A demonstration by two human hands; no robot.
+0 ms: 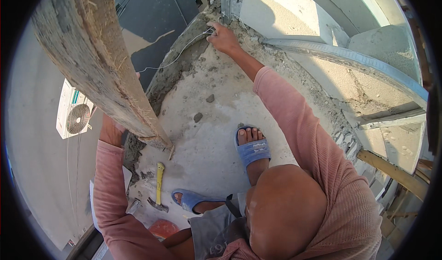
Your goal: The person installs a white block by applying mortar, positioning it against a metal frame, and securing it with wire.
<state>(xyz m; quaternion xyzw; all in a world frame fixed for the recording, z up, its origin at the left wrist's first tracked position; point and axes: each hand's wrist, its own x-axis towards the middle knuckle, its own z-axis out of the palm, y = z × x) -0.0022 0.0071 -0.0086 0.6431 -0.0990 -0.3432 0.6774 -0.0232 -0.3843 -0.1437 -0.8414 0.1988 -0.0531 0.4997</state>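
Note:
A thin white string (177, 53) runs along the rough concrete ledge (159, 83). Its far end is pinched in the fingers of my right hand (223, 39), close to the foot of an upright metal post (226, 4). A thick weathered wooden plank (94, 53) stands slanted at the left and covers most of my left hand (113, 129). Only the wrist and part of that hand show beside the plank, and a fingertip seems to peek out where the string meets the wood. What the left fingers grip is hidden.
A hammer with a yellow handle (159, 184) lies on the dusty floor (202, 135) by my sandalled feet. Small mortar lumps (198, 117) are scattered ahead. A curved metal channel (350, 60) borders the right side, with timber (391, 172) below. An air-conditioner unit (74, 110) hangs beyond the ledge.

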